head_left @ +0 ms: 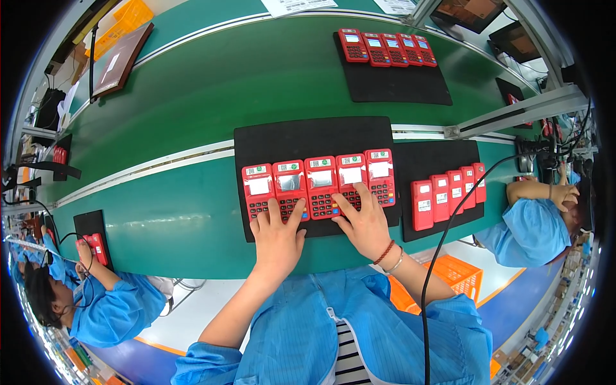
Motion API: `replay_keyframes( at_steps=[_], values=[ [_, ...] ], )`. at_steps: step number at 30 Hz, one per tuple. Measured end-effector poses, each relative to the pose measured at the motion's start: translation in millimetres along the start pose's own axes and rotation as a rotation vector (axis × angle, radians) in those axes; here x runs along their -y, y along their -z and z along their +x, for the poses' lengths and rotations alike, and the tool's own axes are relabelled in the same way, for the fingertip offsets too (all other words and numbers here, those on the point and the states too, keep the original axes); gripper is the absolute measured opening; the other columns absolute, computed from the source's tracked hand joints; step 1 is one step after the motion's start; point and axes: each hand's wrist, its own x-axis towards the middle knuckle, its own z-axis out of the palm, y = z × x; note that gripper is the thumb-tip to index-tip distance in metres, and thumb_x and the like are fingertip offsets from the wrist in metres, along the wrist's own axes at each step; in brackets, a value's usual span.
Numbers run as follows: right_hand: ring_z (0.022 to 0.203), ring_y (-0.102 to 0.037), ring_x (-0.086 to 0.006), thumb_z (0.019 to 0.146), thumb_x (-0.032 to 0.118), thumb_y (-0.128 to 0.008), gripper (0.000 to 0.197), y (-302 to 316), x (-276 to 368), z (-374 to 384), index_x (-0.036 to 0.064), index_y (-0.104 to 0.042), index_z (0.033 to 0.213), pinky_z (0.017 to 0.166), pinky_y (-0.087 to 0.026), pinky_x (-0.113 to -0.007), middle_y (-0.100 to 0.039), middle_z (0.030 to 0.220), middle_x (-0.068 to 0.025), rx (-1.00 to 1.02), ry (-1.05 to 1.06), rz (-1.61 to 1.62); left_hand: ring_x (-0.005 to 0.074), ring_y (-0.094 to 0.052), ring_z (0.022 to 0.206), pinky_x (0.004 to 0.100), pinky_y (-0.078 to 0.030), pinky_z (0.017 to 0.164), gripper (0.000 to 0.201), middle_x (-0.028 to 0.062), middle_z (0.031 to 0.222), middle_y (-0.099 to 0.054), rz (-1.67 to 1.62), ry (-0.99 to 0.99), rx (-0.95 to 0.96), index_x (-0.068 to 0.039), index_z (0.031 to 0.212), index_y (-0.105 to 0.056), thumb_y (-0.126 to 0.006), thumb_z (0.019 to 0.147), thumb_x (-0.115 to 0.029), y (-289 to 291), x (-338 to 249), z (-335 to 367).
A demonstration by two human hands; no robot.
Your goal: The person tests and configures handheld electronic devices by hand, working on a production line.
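Several red card payment terminals [321, 174] lie face up in a row on a black mat [308, 136] in front of me, their screens lit and keypads toward me. My left hand [277, 242] has its fingers stretched over the keypad of the second terminal from the left [290, 181], fingertips at the keys. My right hand [367, 228] rests with spread fingers at the keypad of the second terminal from the right [351, 173]. Neither hand grips anything. The fingers partly cover the lower keys of these terminals.
More red terminals [439, 199] lie back up on a black mat [443, 153] to the right. Another row [385, 48] sits on a far mat [398, 85]. A black cable [443, 244] crosses at right. Co-workers [115, 301] work on both sides; orange crates [459, 276] stand below.
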Motion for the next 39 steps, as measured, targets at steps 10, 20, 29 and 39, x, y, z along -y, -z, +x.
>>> replay_keyframes(
  at_steps=[10, 20, 29, 39],
  values=[
    [0.100, -0.056, -0.0365, 0.082, 0.021, -0.073, 0.051, 0, 0, 0, 0.0180, -0.054, 0.130, 0.084, -0.050, -0.044, -0.044, 0.130, -0.0224, 0.000, 0.005, 0.004, 0.0395, -0.048, 0.105, 0.0486, -0.036, 0.091, 0.063, 0.0269, 0.133, -0.039, 0.006, -0.008, -0.010, -0.023, 0.139, -0.048, -0.071, 0.081, -0.023, 1, 1, 0],
    [0.103, -0.056, -0.0363, 0.082, 0.021, -0.073, 0.050, 2, 0, 0, 0.0179, -0.056, 0.129, 0.086, -0.051, -0.044, -0.044, 0.131, -0.0222, -0.013, 0.000, 0.040, 0.0384, -0.048, 0.106, 0.0503, -0.037, 0.092, 0.067, 0.0270, 0.134, -0.042, 0.029, -0.018, -0.011, -0.023, 0.141, -0.047, -0.073, 0.079, -0.025, 6, -1, 1],
    [0.107, -0.055, -0.0340, 0.079, 0.019, -0.075, 0.055, 26, 1, -4, 0.0156, -0.058, 0.130, 0.088, -0.051, -0.041, -0.045, 0.134, -0.0203, -0.006, -0.097, 0.177, 0.0422, -0.042, 0.117, 0.0517, -0.031, 0.101, 0.074, 0.0278, 0.138, -0.036, -0.002, -0.006, 0.079, -0.021, 0.145, -0.044, -0.075, 0.079, -0.029, 13, 0, -5],
    [0.109, -0.060, -0.0358, 0.080, 0.022, -0.074, 0.066, 44, -34, -36, 0.0147, -0.049, 0.141, 0.082, -0.055, -0.039, -0.038, 0.147, -0.0207, 0.083, -0.228, 0.056, 0.0380, -0.046, 0.112, 0.0494, -0.030, 0.101, 0.075, 0.0246, 0.152, -0.026, -0.035, 0.000, 0.166, -0.015, 0.146, -0.043, -0.074, 0.080, -0.031, 31, 1, -27]
  ],
)
